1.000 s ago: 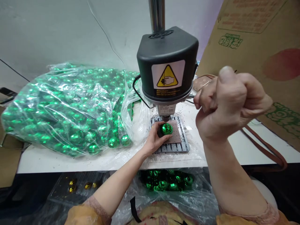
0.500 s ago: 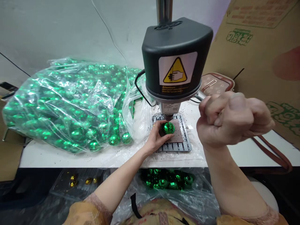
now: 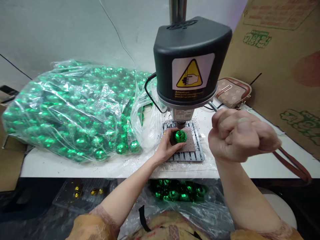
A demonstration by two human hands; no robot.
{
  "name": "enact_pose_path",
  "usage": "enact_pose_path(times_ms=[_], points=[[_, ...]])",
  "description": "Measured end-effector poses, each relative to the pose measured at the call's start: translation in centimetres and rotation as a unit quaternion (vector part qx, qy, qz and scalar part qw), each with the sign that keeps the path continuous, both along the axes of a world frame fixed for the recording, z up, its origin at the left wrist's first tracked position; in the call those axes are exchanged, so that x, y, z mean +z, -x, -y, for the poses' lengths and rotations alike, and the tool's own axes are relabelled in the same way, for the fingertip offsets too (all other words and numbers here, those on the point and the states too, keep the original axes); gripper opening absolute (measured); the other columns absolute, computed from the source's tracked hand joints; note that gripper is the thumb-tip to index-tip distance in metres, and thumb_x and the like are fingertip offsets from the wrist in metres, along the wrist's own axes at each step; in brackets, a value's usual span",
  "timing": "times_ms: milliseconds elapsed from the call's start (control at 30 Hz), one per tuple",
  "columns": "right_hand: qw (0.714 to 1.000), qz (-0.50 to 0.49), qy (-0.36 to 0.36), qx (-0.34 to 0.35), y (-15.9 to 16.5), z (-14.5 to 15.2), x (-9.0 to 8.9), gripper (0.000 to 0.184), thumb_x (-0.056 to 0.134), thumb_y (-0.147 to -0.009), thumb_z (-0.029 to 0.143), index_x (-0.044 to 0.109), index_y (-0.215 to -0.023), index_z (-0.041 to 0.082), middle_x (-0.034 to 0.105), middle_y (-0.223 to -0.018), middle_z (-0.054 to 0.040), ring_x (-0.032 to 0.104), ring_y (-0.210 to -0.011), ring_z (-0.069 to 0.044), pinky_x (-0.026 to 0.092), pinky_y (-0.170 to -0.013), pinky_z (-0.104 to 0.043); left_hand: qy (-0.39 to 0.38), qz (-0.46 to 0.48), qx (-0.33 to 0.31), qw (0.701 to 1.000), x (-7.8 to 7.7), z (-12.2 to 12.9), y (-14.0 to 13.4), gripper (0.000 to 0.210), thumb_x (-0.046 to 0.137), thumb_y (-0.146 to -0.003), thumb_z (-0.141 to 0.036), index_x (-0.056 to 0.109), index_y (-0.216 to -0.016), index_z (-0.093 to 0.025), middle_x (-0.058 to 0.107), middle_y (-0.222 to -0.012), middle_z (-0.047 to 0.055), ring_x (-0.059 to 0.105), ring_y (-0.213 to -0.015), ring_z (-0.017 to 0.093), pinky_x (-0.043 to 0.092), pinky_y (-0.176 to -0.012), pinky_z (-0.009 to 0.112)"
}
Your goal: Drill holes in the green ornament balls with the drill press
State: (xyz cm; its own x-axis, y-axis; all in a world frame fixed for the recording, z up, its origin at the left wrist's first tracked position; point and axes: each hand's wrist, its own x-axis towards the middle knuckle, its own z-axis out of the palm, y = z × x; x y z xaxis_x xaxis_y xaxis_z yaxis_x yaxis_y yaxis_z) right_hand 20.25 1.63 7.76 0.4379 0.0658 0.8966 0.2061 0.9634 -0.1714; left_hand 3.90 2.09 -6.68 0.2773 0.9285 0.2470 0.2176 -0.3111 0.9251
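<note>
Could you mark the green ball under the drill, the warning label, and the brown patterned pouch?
Green ball (image 3: 181, 136), head view: middle of its visible upper surface.
Warning label (image 3: 193, 75), head view: middle of its printed face.
Brown patterned pouch (image 3: 233, 93), head view: its patterned side, near the middle.

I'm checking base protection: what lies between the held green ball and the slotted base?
The head view shows a brownish board between the held green ball and the slotted base.

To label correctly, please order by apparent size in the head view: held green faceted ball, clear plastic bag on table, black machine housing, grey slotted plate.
Clear plastic bag
Black machine housing
Grey slotted plate
Green faceted ball
</note>
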Motion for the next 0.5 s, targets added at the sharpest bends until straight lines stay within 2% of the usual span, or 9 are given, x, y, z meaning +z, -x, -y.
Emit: enact_pose_path(times_ms=[133,200,300,367,433,500], points=[[1.0,0.024,-0.007,0.01,-0.1,0.3,-0.8,0.039,0.052,-0.086,0.005,0.023,-0.063,0.018,0.025,-0.05,0.0073,0.024,-0.042,-0.002,0.034,-0.044,-0.021,0.001,0.006,0.003,1.0,-0.2,0.0,0.0,0.057,0.088,-0.081,-0.048,0.059,-0.124,-0.024,0.065,-0.119,0.008,0.063,-0.115,0.028,0.051,-0.101,0.044],[1.0,0.011,-0.005,0.012,0.1,0.3,-0.5,0.041,0.052,-0.087,0.005,0.021,-0.064,0.018,0.024,-0.051,0.0073,0.024,-0.043,-0.002,0.034,-0.044,-0.02,-0.002,0.01,0.007,1.0,-0.3,0.0,0.0,0.057,0.089,-0.081,-0.047,0.06,-0.124,-0.024,0.066,-0.119,0.008,0.064,-0.115,0.028,0.051,-0.102,0.044],[0.998,-0.04,0.043,0.004,0.4,0.2,1.4,0.042,0.053,-0.091,0.009,0.024,-0.06,0.017,0.024,-0.051,0.0069,0.025,-0.043,-0.001,0.028,-0.043,-0.02,0.001,0.013,0.015,1.0,-0.5,-0.1,-0.1,0.058,0.09,-0.079,-0.046,0.06,-0.124,-0.024,0.066,-0.121,0.008,0.064,-0.116,0.028,0.051,-0.104,0.045],[0.991,-0.087,0.098,-0.018,0.5,0.0,3.3,0.046,0.057,-0.092,0.016,0.031,-0.054,0.019,0.029,-0.047,0.0072,0.029,-0.041,-0.002,0.03,-0.042,-0.025,0.003,0.012,0.025,1.0,-0.5,-0.1,-0.4,0.059,0.09,-0.078,-0.043,0.06,-0.125,-0.024,0.067,-0.123,0.009,0.066,-0.116,0.028,0.052,-0.104,0.045],[0.981,-0.086,0.173,-0.003,0.4,-0.1,5.1,0.045,0.061,-0.09,0.02,0.036,-0.052,0.022,0.034,-0.045,0.0073,0.033,-0.04,-0.005,0.033,-0.043,-0.03,-0.011,0.0,0.044,0.999,-0.2,0.2,-0.7,0.059,0.091,-0.078,-0.04,0.06,-0.125,-0.023,0.068,-0.124,0.009,0.067,-0.116,0.029,0.054,-0.103,0.046],[0.975,-0.076,0.209,0.017,0.2,-0.2,6.3,0.044,0.062,-0.089,0.022,0.037,-0.054,0.023,0.034,-0.044,0.0078,0.033,-0.04,-0.006,0.032,-0.043,-0.032,-0.056,-0.032,0.087,0.994,0.3,1.0,-0.9,0.055,0.09,-0.079,-0.039,0.061,-0.123,-0.023,0.07,-0.121,0.009,0.068,-0.114,0.029,0.055,-0.1,0.046]])
